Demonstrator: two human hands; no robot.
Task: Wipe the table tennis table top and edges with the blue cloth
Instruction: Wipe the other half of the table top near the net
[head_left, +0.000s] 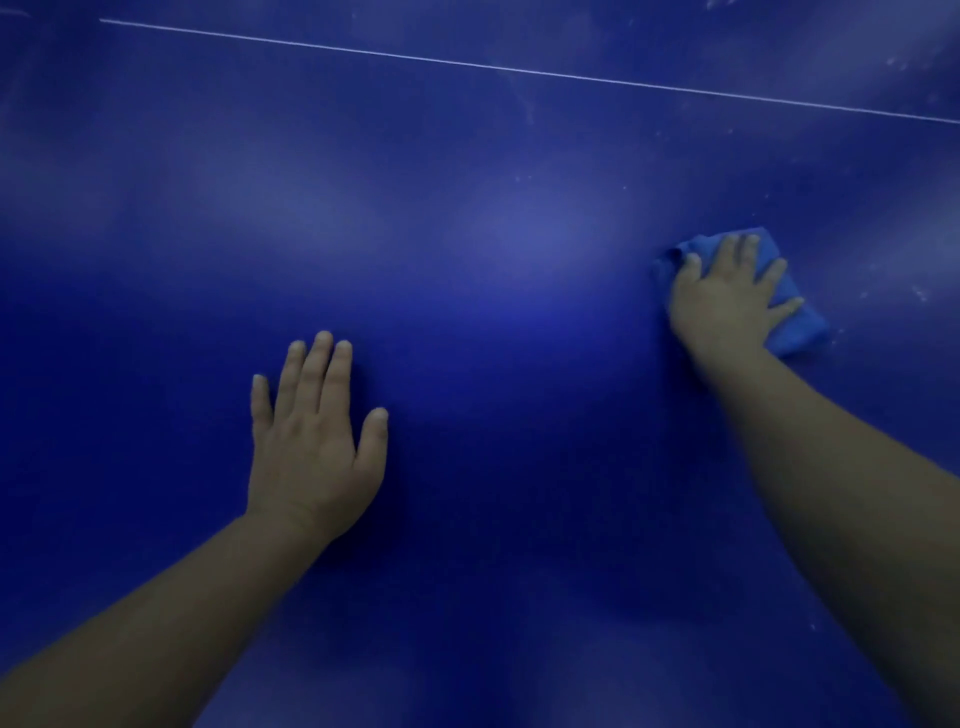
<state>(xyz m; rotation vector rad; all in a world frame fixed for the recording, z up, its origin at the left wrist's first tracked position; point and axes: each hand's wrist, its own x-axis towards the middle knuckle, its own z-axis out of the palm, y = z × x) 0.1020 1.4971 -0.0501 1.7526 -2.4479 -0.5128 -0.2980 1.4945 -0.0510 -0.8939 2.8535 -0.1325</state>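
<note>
Blue cloth (797, 335) lies diagonally, far-left to near-right, under right hand (724, 299).

A deep blue table (467, 467) fills everything in sight from edge to edge. A thin white line (519, 67) crosses its far part, slanting down toward the right. Soft pale glare (530, 244) pools at the middle of the surface, the light dim overall. Faint whitish smudges (904, 65) and specks scatter at the far right.

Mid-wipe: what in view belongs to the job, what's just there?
Job: folded light-blue cloth; right hand pressing it; dark blue table top; pale dust specks.
Just there: left hand resting flat on the top; thin white line.
</note>
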